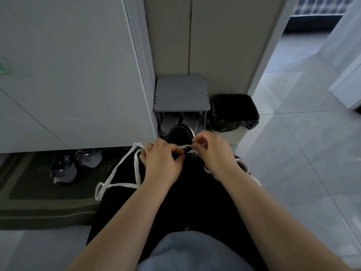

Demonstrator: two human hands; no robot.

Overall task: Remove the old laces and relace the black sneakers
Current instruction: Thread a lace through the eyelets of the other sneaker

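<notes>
A black sneaker [179, 133] with a white sole edge rests on my lap, toe pointing away. A flat white lace [117, 184] runs across its eyelets and loops down over my black trousers on the left; another stretch of the lace shows on the right under my wrist. My left hand [162, 163] has its fingers curled on the shoe's left side and pinches the lace by the eyelets. My right hand [213, 151] pinches the lace near its tip just above the tongue. The eyelets themselves are mostly hidden by my fingers.
A small grey stool [181, 94] stands ahead against the wall, with a black-lined waste bin [234, 114] to its right. Grey sneakers [64, 169] lie under a white cabinet [68, 75] at left, on a dark green mat [39, 202]. Grey tiled floor spreads to the right.
</notes>
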